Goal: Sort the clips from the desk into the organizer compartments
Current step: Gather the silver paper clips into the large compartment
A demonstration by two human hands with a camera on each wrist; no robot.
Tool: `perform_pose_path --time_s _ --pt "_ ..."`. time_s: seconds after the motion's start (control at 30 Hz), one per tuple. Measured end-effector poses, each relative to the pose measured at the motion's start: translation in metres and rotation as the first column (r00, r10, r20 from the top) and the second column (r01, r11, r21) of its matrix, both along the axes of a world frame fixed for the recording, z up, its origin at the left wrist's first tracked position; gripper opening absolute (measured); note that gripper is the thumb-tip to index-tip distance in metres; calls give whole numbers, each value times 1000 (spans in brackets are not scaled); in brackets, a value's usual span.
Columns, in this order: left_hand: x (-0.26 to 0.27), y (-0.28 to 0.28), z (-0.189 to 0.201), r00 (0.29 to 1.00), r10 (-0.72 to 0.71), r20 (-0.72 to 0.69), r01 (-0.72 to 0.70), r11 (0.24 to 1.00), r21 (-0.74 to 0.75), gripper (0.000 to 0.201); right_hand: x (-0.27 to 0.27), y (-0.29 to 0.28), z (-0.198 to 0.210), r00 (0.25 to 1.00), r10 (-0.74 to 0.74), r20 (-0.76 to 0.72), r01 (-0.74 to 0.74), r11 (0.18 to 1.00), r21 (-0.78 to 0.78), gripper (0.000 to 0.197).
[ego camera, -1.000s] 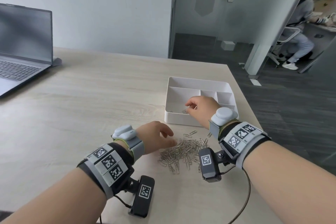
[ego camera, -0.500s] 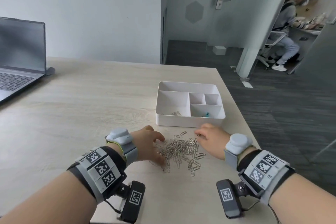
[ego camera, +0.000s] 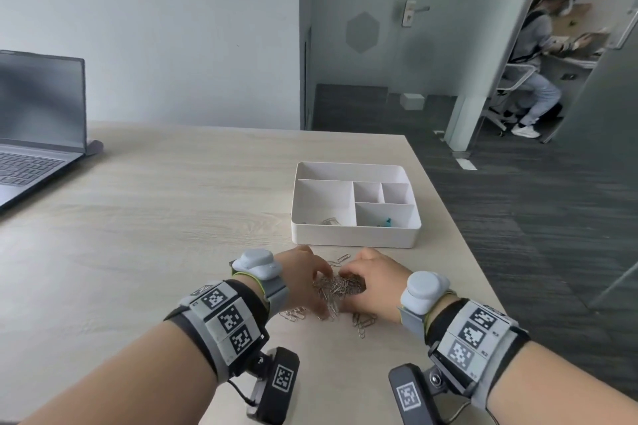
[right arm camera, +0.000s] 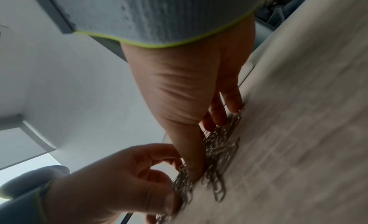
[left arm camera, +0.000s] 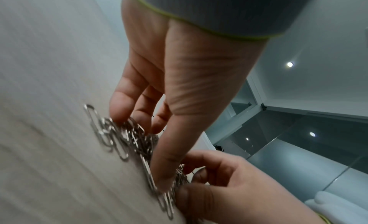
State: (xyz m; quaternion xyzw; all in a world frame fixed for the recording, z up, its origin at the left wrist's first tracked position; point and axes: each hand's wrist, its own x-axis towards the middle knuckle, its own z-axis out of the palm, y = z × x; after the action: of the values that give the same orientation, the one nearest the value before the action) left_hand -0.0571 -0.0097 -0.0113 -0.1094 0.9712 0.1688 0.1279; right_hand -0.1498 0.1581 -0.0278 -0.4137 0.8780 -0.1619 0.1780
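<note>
A heap of silver paper clips (ego camera: 340, 287) lies on the desk in front of the white organizer (ego camera: 355, 241). My left hand (ego camera: 319, 290) cups the heap from the left and my right hand (ego camera: 357, 286) from the right. Each hand has its thumb and curled fingers around the clips. The left wrist view shows my left hand (left arm camera: 143, 148) on the clips (left arm camera: 119, 137). The right wrist view shows my right hand (right arm camera: 213, 142) pressed into the clips (right arm camera: 221, 150). A few silver clips (ego camera: 330, 221) lie in the organizer's big left compartment, and a teal clip (ego camera: 386, 221) in the near right one.
Stray clips lie near the organizer (ego camera: 343, 257) and at the heap's near edge (ego camera: 362, 323). An open laptop (ego camera: 34, 145) stands at the far left of the desk (ego camera: 155, 217). The desk's right edge runs close beside the organizer. A person (ego camera: 538, 55) sits in the background.
My right hand came back from the organizer to the heap. Both hands have closed in from either side and bunched the spread clips into a tighter heap.
</note>
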Motion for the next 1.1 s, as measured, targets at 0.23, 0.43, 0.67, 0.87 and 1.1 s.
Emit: perform_pose_path --time_s 0.23,0.43,0.67,0.87,1.1 --pt "-4 -1 -7 992 56 -115 -47 996 79 42 3 -3 3 1000 -15 -22 14 999 -33 30" --pt "-1 -8 -11 963 196 -187 -147 958 245 23 -1 2 3 993 -97 69 106 983 -149 6" --pt "1 -13 -15 914 352 -203 -213 840 499 14 -9 8 -8 918 -174 357 294 903 -315 4" --pt "-3 -17 -5 880 437 -189 -205 706 677 8 -20 12 -15 821 -190 539 424 835 -351 6" --pt "-30 -28 20 830 464 -308 -140 709 691 9 -24 13 -22 728 -171 664 506 787 -352 7"
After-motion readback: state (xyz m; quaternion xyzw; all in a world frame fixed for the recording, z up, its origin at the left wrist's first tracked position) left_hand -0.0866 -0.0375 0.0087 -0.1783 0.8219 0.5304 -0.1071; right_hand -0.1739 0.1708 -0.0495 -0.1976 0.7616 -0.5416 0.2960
